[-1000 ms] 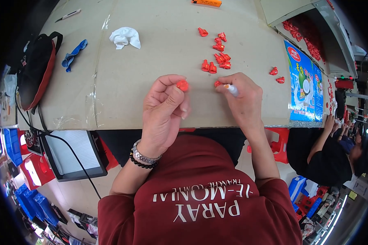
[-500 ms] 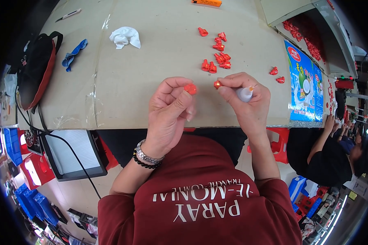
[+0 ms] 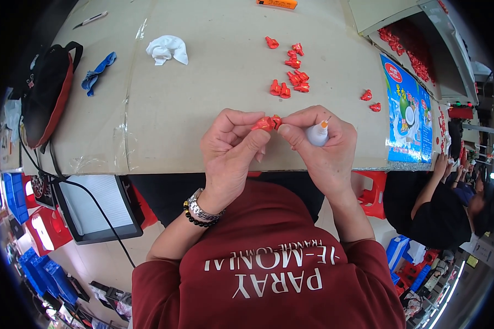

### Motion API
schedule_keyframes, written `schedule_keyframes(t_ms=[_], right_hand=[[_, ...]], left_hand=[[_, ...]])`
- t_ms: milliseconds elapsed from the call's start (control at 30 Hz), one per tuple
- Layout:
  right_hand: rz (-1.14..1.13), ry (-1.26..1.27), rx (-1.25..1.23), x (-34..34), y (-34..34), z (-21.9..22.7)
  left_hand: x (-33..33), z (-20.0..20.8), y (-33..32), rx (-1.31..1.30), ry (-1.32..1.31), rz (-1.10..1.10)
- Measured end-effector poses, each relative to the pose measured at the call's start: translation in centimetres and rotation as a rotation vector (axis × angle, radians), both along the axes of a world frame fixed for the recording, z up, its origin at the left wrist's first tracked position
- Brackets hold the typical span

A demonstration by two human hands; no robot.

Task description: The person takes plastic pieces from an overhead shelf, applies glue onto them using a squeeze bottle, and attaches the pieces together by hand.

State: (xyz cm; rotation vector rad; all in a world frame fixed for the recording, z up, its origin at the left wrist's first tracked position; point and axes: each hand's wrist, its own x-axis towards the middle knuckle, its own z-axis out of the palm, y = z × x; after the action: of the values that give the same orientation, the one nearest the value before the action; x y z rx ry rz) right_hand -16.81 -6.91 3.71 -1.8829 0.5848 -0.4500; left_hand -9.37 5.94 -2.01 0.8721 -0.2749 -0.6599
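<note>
Between thumb and fingers, my left hand [image 3: 233, 145] pinches a small red plastic piece [image 3: 262, 124]. My right hand [image 3: 324, 145] pinches a second small red piece [image 3: 276, 120], and the two pieces meet end to end in front of me, above the table's near edge. Tucked in the same right hand is a white glue bottle [image 3: 316, 134] with an orange-tipped nozzle pointing up. Beyond my hands, several red plastic pieces [image 3: 293, 77] lie in a loose group on the table. My fingers partly cover both held pieces.
A crumpled white tissue [image 3: 168, 50], a blue cloth strip [image 3: 99, 73] and a black-and-red bag [image 3: 50, 93] lie on the left. Two red pieces [image 3: 370, 100] sit near a blue printed sheet [image 3: 407, 109] at right. A person [image 3: 431, 211] works beyond it.
My hands have come together, and the two red pieces, held apart before, now touch. The glue bottle has tilted in my right hand.
</note>
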Motion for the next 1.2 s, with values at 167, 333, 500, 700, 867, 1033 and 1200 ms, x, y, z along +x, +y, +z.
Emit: schedule_keyframes(t_ms=[167, 333, 500, 700, 867, 1033, 1200], right_hand=[[0.068, -0.094, -0.203, -0.1, -0.2, -0.3], [0.09, -0.12, -0.269, -0.1, -0.2, -0.3], [0.095, -0.052, -0.147, -0.2, -0.5, 0.0], [0.08, 0.018, -0.036, -0.2, -0.5, 0.3], [0.107, -0.011, -0.08, -0.1, -0.6, 0.1], [0.172, -0.071, -0.193, -0.1, -1.0, -0.4], [0.239, -0.094, -0.208, 0.0, -1.3, -0.9]], left_hand=[[0.0, -0.1, 0.1, 0.07, -0.094, 0.028], [0.1, -0.2, 0.5, 0.166, -0.229, 0.028], [0.1, -0.5, 0.3, 0.18, -0.428, 0.095], [-0.1, -0.7, 0.0, 0.222, -0.515, 0.167], [0.0, -1.1, 0.0, 0.21, -0.52, 0.182], [0.2, -1.0, 0.2, 0.253, -0.642, 0.174], [0.4, -0.9, 0.1, 0.268, -0.716, 0.17]])
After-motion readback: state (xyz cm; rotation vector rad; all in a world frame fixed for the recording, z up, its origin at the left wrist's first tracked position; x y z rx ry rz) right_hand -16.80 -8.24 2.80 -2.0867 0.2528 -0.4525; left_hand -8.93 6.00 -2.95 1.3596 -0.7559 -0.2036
